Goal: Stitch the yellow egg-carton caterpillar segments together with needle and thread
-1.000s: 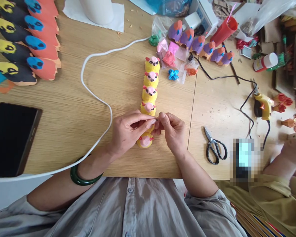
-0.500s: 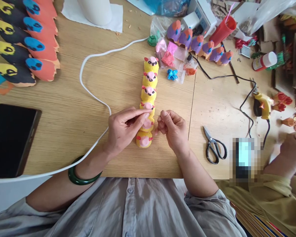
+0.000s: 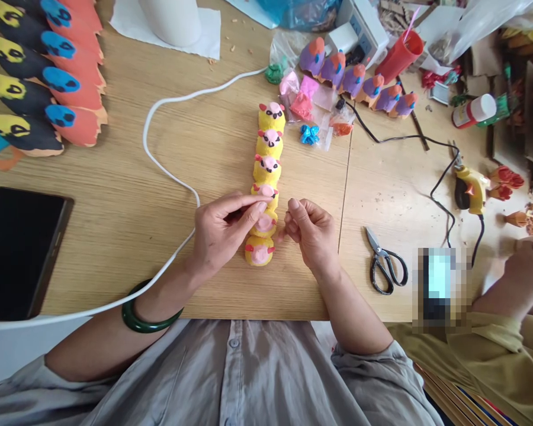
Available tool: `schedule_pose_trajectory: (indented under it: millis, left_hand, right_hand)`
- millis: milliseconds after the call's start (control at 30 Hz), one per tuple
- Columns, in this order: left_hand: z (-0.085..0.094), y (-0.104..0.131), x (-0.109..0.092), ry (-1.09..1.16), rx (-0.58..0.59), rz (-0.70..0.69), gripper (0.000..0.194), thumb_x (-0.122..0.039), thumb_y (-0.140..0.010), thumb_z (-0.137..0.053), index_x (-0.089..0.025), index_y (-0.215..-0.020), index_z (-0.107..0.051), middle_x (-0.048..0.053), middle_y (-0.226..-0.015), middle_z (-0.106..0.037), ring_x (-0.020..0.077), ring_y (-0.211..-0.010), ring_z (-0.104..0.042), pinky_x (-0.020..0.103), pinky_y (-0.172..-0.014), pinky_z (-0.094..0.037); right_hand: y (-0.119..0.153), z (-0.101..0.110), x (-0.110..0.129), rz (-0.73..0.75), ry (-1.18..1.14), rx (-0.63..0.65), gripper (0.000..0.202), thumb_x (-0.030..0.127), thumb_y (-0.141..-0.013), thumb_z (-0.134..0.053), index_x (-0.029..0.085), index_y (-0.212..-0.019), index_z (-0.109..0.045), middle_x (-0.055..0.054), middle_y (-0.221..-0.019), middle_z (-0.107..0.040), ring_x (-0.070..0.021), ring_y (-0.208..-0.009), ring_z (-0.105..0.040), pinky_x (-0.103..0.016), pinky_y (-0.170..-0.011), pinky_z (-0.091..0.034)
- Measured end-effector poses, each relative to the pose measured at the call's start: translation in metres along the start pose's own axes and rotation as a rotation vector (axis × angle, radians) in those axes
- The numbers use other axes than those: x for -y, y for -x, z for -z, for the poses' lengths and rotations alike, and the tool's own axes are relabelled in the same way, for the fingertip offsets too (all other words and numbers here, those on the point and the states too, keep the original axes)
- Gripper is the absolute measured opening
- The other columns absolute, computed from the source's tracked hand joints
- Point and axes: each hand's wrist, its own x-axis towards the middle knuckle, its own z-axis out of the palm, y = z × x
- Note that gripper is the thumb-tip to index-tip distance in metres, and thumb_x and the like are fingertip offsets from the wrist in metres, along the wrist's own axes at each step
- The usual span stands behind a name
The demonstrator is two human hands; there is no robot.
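A row of yellow clay heads (image 3: 267, 173) with pink faces and red ears runs away from me mid-table. The far three have black eye marks, the fourth shows a black mark on its right, and the nearest two show none. My left hand (image 3: 222, 236) is closed in a pinch, thumb and forefinger tips over the fourth head; whether they touch it I cannot tell. Just right of the row, my right hand (image 3: 313, 234) has thumb and forefinger pressed together. Anything in either pinch is too small or hidden to name.
Bags of coloured clay (image 3: 305, 97) and a purple-and-orange clay row (image 3: 353, 80) lie beyond. Scissors (image 3: 384, 260) sit at right, near a yellow corded tool (image 3: 471, 189) and another person's hand (image 3: 530, 266). A white cable (image 3: 169, 168) and phone (image 3: 22, 248) occupy the left.
Both hands hold almost the same pose. The right hand's fingertips have shifted very slightly; the clay row stays in place.
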Motion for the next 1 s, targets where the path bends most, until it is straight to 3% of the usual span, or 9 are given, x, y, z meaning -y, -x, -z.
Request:
schedule_pose_trajectory:
  millis: [267, 367, 667, 733, 867, 1000]
  left_hand:
    - [-0.0007, 0.0004, -0.0016, 0.007, -0.018, 0.035, 0.018, -0.036, -0.097, -0.072, -0.023, -0.096, -0.085, 0.0, -0.083, -0.08, 0.0168, -0.084, -0.076, 0.026, -0.075, -0.059]
    - [-0.0002, 0.0004, -0.0006, -0.001, -0.003, 0.035, 0.018, -0.036, -0.097, -0.072, -0.024, -0.097, -0.085, 0.001, -0.084, -0.08, 0.0169, -0.085, -0.076, 0.026, -0.075, -0.06]
    - [-0.0007, 0.0006, 0.0015, 0.043, 0.069, 0.034, 0.016, -0.033, -0.096, -0.074, -0.023, -0.102, -0.085, 0.001, -0.091, -0.082, 0.0145, -0.08, -0.074, 0.025, -0.073, -0.059]
    - [-0.0018, 0.0007, 0.0032, 0.068, 0.098, 0.044, 0.018, -0.034, -0.093, -0.078, -0.022, -0.105, -0.085, 0.002, -0.093, -0.082, 0.0135, -0.076, -0.071, 0.024, -0.069, -0.057]
    - [-0.0044, 0.0012, 0.0056, 0.098, 0.135, 0.039, 0.019, -0.031, -0.089, -0.082, -0.021, -0.104, -0.085, 0.0, -0.077, -0.074, 0.0103, -0.063, -0.061, 0.023, -0.058, -0.05]
    - [-0.0058, 0.0022, 0.0041, 0.112, 0.127, 0.016, 0.008, -0.027, -0.091, -0.08, -0.022, -0.095, -0.084, -0.001, -0.079, -0.077, 0.0108, -0.068, -0.067, 0.023, -0.062, -0.053]
  right_hand:
    - [0.0004, 0.0003, 0.0019, 0.027, 0.036, -0.041, 0.05, 0.064, -0.079, -0.085, 0.022, -0.068, -0.061, 0.008, -0.055, -0.05, -0.0071, -0.047, -0.047, -0.023, -0.049, -0.052]
    - [0.0006, 0.0002, 0.0028, 0.02, 0.043, -0.041, 0.055, 0.065, -0.079, -0.084, 0.021, -0.062, -0.056, 0.007, -0.054, -0.05, -0.0067, -0.046, -0.047, -0.022, -0.048, -0.05]
    - [0.0, -0.0018, 0.0012, 0.019, 0.019, -0.053, 0.051, 0.062, -0.079, -0.085, 0.02, -0.063, -0.061, 0.008, -0.057, -0.051, -0.0054, -0.045, -0.043, -0.023, -0.05, -0.054]
    - [0.0008, -0.0024, 0.0007, 0.005, 0.025, -0.027, 0.051, 0.063, -0.079, -0.084, 0.02, -0.064, -0.062, 0.008, -0.056, -0.051, -0.0059, -0.046, -0.043, -0.023, -0.05, -0.054]
    - [0.0031, -0.0036, 0.0002, 0.0, 0.057, 0.0, 0.053, 0.065, -0.08, -0.083, 0.02, -0.062, -0.06, 0.007, -0.056, -0.051, -0.0061, -0.047, -0.046, -0.022, -0.051, -0.054]
    - [0.0042, -0.0051, 0.002, -0.009, 0.055, 0.046, 0.057, 0.066, -0.078, -0.085, 0.02, -0.059, -0.057, 0.007, -0.055, -0.051, -0.0062, -0.046, -0.049, -0.022, -0.048, -0.051]
